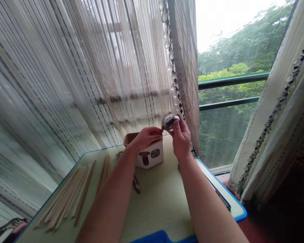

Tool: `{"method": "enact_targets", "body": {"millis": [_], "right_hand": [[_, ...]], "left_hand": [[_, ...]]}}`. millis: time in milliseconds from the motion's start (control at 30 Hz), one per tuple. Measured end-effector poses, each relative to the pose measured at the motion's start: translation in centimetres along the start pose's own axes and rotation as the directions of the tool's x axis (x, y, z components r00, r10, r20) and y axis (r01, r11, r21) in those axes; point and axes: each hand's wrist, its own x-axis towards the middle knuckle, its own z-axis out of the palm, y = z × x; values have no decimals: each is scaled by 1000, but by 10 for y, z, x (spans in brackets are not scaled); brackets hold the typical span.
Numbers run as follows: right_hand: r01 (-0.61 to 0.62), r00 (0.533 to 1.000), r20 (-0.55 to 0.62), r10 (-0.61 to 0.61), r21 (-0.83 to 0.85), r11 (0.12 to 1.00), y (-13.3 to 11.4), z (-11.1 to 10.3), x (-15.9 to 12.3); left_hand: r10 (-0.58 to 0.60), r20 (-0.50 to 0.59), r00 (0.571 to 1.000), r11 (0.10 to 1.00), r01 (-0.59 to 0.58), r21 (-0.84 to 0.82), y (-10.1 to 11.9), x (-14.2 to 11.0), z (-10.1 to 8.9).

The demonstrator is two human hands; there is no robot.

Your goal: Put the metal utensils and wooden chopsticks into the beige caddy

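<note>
My right hand (181,136) holds up a round, shiny metal piece with many small holes (169,122), its thumb pressed against the smooth side. Just left of it, my left hand (150,136) reaches over the top of a white cardboard box (152,156). The left fingers are pinched together close to the underside of the perforated metal piece; what they grip there is hidden. The box is open at the top, with a brown inside and a dark printed picture on its front. A brown slim object (136,185) lies partly behind my left forearm.
Several thin wooden sticks (66,195) lie on the left of the pale table (162,202), with a smaller bundle of sticks (105,170) beside them. A phone-like dark object (225,201) rests by the right edge. Striped curtains (103,67) hang behind; a window stands at right.
</note>
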Motion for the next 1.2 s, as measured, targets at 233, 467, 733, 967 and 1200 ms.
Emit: {"method": "enact_targets", "body": {"millis": [233, 467, 733, 967, 1200], "right_hand": [[33, 999, -39, -37, -98, 995, -4, 1, -2], [-12, 997, -71, 15, 39, 999, -5, 3, 1], [99, 979, -170, -110, -73, 992, -6, 2, 0], [144, 974, -152, -170, -169, 975, -11, 4, -2], [150, 967, -175, -187, -206, 967, -11, 0, 1]], "left_hand": [[-22, 27, 999, 984, 27, -176, 3, 2, 7], [72, -116, 991, 986, -88, -144, -1, 11, 17], [276, -240, 931, 935, -202, 291, 0, 13, 22], [429, -241, 870, 771, -214, 600, 9, 12, 24], [399, -247, 883, 739, -150, 657, 12, 9, 21]]}}
